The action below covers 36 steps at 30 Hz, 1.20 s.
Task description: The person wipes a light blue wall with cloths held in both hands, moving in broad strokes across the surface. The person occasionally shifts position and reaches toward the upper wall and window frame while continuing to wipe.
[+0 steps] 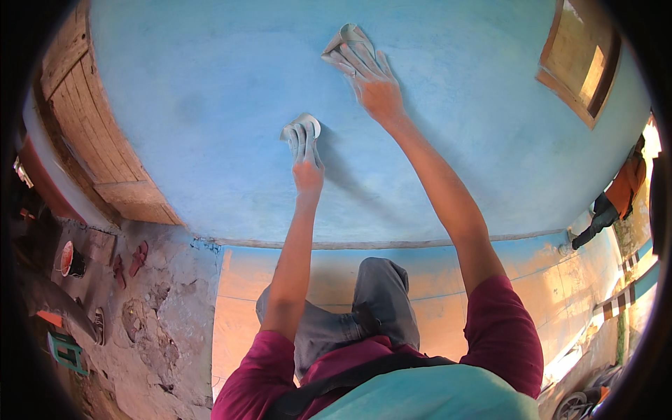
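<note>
Against the light blue wall (231,140), my left hand (306,157) presses a small curled piece of pale grey sandpaper (313,122) with its fingers bent over it. Higher and to the right, my right hand (374,87) lies over a folded, pale grey piece of sandpaper (350,31), fingers stretched along it and flattening it on the wall. White dust coats the fingers of both hands. Both arms reach up and forward, apart from each other. The sides of the sheets against the wall are hidden.
A wooden door (98,126) stands left and a framed window (581,56) upper right. On the rough floor (168,301) at left are red sandals (138,259), a bucket (68,259) and a green stool (65,352). A person in orange (626,185) is at far right; another person's leg shows left.
</note>
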Each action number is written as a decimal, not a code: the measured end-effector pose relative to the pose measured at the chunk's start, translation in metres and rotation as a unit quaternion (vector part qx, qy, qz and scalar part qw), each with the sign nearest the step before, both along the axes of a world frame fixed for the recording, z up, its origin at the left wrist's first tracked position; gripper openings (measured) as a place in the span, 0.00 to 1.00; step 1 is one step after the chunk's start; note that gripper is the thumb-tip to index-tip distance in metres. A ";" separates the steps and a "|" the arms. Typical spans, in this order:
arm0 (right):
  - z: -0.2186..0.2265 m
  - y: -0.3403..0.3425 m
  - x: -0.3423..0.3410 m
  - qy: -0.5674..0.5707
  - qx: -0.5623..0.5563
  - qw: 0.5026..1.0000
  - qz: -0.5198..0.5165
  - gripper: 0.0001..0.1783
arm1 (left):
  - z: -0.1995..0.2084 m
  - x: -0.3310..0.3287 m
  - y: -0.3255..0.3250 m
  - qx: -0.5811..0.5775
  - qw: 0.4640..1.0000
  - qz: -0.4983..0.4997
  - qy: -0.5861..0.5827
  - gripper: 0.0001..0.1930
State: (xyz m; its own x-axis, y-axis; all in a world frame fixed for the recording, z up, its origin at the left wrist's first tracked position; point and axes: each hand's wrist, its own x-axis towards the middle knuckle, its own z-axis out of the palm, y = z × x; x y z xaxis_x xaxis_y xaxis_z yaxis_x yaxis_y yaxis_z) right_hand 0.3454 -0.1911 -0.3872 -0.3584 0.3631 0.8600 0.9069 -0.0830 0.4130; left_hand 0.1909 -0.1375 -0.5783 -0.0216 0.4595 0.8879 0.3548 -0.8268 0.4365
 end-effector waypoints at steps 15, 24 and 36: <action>0.029 0.005 0.004 0.071 0.104 0.992 0.020 0.28 | 0.001 0.006 -0.004 0.000 1.000 0.022 0.012 0.24; 0.023 -0.079 0.120 0.085 0.125 0.987 -0.056 0.28 | -0.008 0.000 0.005 -0.006 0.999 0.014 0.031 0.25; 0.020 -0.068 0.113 0.206 0.215 0.954 -0.025 0.29 | -0.016 0.009 0.008 -0.037 0.999 -0.009 0.020 0.24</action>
